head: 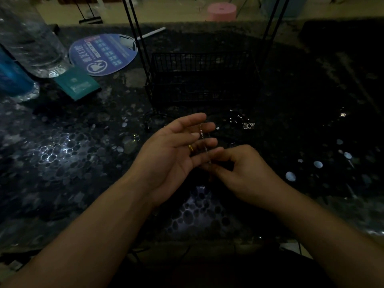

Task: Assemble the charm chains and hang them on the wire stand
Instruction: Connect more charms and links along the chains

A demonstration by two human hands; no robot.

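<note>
A dark speckled tabletop (87, 163) carries a black wire basket (199, 80) at the middle, a blue printed fan (104, 54), a teal packet (78, 85) and a clear bottle (31, 38) at far left, and small silvery charms (248, 125) scattered right.

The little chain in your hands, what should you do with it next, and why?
Probably pick up a charm next. The thin chain lies over the open left hand, and the right hand pinches its lower end. I can see no charm on it, though the picture is dark. Small shiny pieces lie on the table just past the hands, in front of the black wire stand.
</note>
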